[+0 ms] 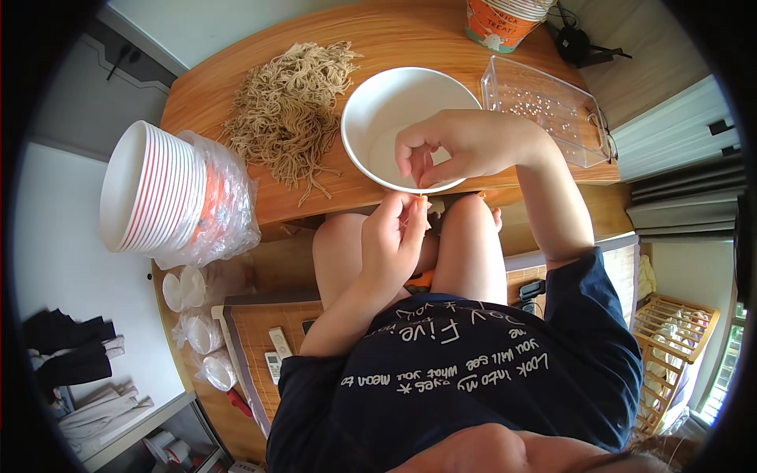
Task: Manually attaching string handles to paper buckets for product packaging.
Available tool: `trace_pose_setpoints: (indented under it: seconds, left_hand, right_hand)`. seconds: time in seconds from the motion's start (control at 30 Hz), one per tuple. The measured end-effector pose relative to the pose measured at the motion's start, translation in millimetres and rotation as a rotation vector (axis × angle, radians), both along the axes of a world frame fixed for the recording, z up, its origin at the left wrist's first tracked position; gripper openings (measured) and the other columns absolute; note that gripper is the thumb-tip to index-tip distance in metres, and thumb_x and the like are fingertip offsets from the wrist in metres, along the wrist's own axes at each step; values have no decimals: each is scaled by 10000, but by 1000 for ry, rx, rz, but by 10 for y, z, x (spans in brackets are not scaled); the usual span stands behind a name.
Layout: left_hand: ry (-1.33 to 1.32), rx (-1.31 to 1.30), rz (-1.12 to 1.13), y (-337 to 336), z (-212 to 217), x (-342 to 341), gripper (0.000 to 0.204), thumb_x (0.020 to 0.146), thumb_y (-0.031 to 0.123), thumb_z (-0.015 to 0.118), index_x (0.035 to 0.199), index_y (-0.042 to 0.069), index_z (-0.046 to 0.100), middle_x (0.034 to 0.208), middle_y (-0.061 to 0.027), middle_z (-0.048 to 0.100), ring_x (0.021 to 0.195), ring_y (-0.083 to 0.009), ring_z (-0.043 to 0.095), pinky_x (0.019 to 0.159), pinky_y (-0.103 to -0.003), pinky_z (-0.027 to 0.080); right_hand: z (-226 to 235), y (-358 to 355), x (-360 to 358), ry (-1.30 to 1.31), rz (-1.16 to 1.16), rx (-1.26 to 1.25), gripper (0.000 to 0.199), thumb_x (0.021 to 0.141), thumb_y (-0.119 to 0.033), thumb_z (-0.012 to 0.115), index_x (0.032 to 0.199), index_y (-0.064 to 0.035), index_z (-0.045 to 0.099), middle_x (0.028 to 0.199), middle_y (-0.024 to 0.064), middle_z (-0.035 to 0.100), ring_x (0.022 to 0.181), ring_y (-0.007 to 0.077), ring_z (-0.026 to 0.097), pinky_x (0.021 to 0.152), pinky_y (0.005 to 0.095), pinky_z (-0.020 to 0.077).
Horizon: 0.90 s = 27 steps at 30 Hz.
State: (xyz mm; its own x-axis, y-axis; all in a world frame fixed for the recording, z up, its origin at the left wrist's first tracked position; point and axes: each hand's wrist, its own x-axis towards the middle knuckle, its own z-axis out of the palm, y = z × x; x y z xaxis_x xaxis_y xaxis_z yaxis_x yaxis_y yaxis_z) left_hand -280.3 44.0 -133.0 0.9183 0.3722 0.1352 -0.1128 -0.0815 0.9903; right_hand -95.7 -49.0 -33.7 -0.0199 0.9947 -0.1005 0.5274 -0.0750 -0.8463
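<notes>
My left hand (394, 240) is closed in a pinch just below the near rim of a white paper bucket (377, 110). Over the bucket's mouth bends my right hand (465, 146), its thumb and fingertips also pinched together. The two sets of fingertips nearly meet at the bucket's near rim. A tiny orange-tan bit shows between them, too small to name. Left of the bucket lies a heap of tan cords (292, 106), tangled, with loose ends toward the table's front edge. At the right is a clear plastic tray (579, 143) scattered with small shiny pieces.
Stacked orange printed buckets (501, 27) stand at the far right of the wooden table (209, 91), beside a black device with a cable (576, 43). A stack of white buckets (150, 189), partly in plastic wrap, is at the left. My knees are under the table edge.
</notes>
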Motion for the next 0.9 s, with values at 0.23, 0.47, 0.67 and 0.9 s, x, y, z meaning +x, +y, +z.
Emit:
trace_pose_setpoints:
  seconds: [0.23, 0.47, 0.67, 0.9]
  left_hand:
    - [-29, 75, 23, 69, 5, -165, 231, 912, 23, 647, 1083, -10, 495, 795, -79, 625, 679, -97, 591, 621, -237, 482]
    - [-93, 128, -243, 192, 119, -261, 242, 978, 146, 555, 1092, -66, 580, 1145, -176, 659, 1045, -221, 647, 905, -301, 502]
    - [-49, -209, -297, 150, 39, -159, 182, 995, 76, 507, 1094, -58, 581, 1113, -154, 679, 1025, -166, 637, 894, -284, 493]
    - [-142, -96, -214, 182, 78, -214, 132, 1001, 83, 518, 1038, -14, 600, 1090, -126, 694, 1008, -153, 647, 933, -275, 440]
  right_hand:
    - [17, -116, -334, -296, -558, 522, 163, 838, -17, 657, 994, -34, 611, 905, 87, 659, 852, 211, 643, 745, 330, 511]
    - [-261, -560, -1181, -454, -702, 634, 234, 739, 31, 728, 921, -78, 630, 817, 39, 649, 775, 242, 617, 698, 357, 488]
    - [-724, -474, -1359, -458, -794, 630, 266, 711, -16, 742, 934, -83, 613, 841, 43, 636, 794, 247, 582, 699, 366, 432]
    - [-1112, -417, -1458, 252, -898, 514, 394, 826, 28, 671, 1153, -18, 455, 1145, 125, 551, 1061, 234, 538, 974, 377, 413]
